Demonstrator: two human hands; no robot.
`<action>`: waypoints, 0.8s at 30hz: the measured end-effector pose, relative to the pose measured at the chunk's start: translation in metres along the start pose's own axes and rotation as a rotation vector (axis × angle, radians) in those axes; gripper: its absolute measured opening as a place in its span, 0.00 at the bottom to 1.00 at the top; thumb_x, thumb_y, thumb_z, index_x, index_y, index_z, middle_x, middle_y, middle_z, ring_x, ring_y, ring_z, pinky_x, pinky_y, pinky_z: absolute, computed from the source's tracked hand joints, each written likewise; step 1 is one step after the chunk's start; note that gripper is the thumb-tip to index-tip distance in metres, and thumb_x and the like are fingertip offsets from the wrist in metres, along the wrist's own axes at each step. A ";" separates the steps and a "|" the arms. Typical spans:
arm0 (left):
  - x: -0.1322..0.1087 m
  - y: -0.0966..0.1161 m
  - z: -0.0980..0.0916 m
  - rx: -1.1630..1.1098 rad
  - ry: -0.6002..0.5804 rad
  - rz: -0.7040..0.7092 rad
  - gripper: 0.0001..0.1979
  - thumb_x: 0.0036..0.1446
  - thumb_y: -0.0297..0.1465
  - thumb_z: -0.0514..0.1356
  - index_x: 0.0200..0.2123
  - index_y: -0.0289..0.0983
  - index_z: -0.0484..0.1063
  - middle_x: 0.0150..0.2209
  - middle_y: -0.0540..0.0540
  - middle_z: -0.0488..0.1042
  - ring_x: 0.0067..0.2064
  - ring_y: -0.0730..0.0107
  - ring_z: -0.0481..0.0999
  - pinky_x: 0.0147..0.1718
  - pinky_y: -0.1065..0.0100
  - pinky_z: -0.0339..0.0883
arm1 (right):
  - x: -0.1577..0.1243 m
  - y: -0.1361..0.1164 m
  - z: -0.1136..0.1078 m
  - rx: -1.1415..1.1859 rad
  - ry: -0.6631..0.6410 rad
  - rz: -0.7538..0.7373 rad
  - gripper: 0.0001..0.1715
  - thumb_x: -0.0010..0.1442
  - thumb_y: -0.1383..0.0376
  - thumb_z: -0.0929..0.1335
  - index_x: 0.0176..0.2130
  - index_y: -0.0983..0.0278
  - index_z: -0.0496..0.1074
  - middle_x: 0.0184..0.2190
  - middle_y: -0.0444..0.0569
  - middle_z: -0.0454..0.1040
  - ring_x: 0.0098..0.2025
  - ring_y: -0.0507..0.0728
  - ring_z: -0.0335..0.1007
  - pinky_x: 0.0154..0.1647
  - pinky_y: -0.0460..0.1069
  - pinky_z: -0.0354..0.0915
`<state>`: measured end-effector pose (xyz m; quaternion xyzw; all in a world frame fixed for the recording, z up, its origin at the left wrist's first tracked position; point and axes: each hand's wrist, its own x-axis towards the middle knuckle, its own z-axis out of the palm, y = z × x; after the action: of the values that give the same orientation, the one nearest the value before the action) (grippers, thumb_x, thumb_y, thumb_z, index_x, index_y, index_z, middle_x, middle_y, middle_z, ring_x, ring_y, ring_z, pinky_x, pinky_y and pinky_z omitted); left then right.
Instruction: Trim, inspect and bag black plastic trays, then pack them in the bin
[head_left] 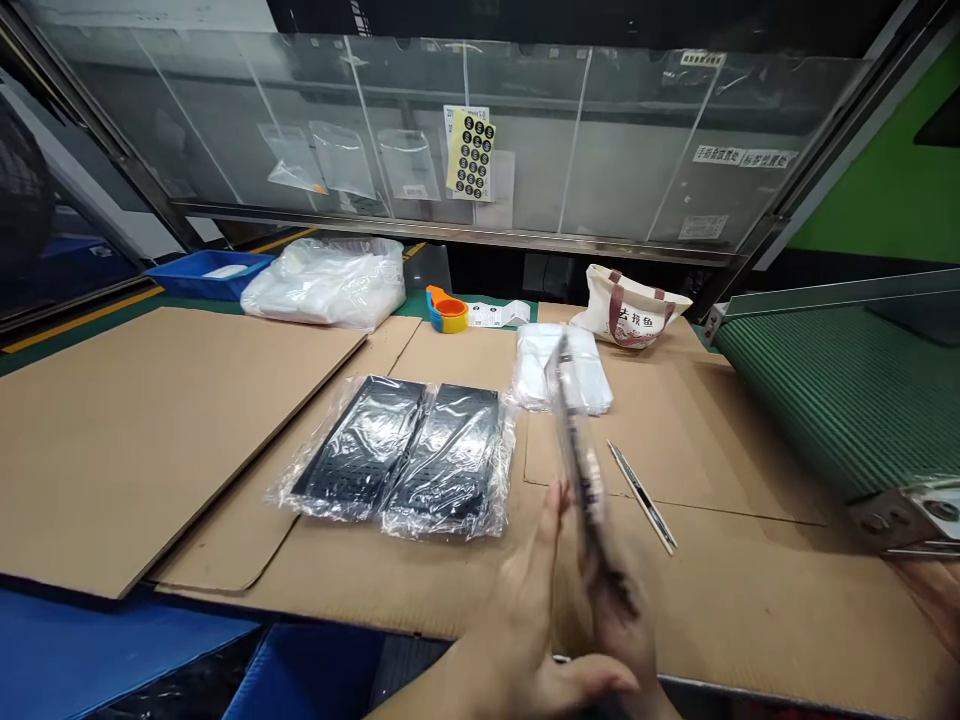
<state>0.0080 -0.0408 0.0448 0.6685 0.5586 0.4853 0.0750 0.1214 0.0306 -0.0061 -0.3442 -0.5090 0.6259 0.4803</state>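
Note:
A thin dark panel in clear plastic (pixel 576 460) stands nearly edge-on, smeared by motion. My right hand (pixel 630 625) grips its lower end from the right side, its fingers partly hidden and blurred. Close against the panel's left side is my left hand (pixel 517 590), fingers stretched upward and thumb spread out to the right; whether it bears any weight I cannot tell. Left of my hands, two black panels in clear bags (pixel 442 460) lie side by side on the cardboard (pixel 337 570). Beyond the held panel lies a stack of clear plastic bags (pixel 536 365).
A pen (pixel 642 497) lies right of my hands. Farther back are an orange-and-blue tape dispenser (pixel 448 310), a cloth pouch (pixel 630 308), a plastic-wrapped bundle (pixel 330 280) and a blue tray (pixel 210 275). A green conveyor belt (pixel 840 400) runs at right; another person's hand (pixel 930 590) shows beneath.

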 end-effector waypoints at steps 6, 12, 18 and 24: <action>-0.018 -0.007 0.002 -0.622 0.141 -0.548 0.35 0.57 0.38 0.62 0.65 0.38 0.54 0.58 0.33 0.69 0.59 0.52 0.69 0.56 0.55 0.66 | 0.008 -0.007 0.008 -0.787 -0.321 -0.823 0.26 0.68 0.59 0.58 0.63 0.57 0.61 0.67 0.51 0.54 0.69 0.64 0.45 0.67 0.69 0.40; -0.044 -0.020 -0.010 -0.883 0.468 -0.740 0.30 0.55 0.41 0.63 0.60 0.41 0.64 0.53 0.37 0.74 0.54 0.54 0.74 0.53 0.57 0.69 | 0.001 -0.012 0.034 -0.883 -0.470 -1.057 0.28 0.67 0.72 0.58 0.65 0.65 0.57 0.57 0.51 0.71 0.65 0.57 0.57 0.69 0.60 0.44; -0.053 -0.012 -0.038 -0.827 0.642 -0.832 0.27 0.54 0.42 0.63 0.56 0.39 0.69 0.43 0.39 0.79 0.42 0.57 0.80 0.42 0.60 0.75 | -0.012 -0.009 0.048 -0.761 -0.658 -1.187 0.23 0.66 0.71 0.59 0.58 0.66 0.67 0.52 0.51 0.75 0.60 0.59 0.66 0.63 0.58 0.59; -0.048 -0.041 -0.096 -0.728 0.978 -0.849 0.22 0.45 0.40 0.70 0.42 0.35 0.75 0.37 0.44 0.80 0.36 0.64 0.80 0.37 0.65 0.76 | -0.018 0.005 0.030 -0.425 -0.822 -1.069 0.27 0.63 0.71 0.64 0.60 0.61 0.65 0.44 0.50 0.79 0.46 0.57 0.78 0.50 0.53 0.72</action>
<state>-0.0859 -0.1077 0.0411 0.0353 0.5424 0.8112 0.2157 0.0976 0.0040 -0.0040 0.1308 -0.8595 0.2706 0.4134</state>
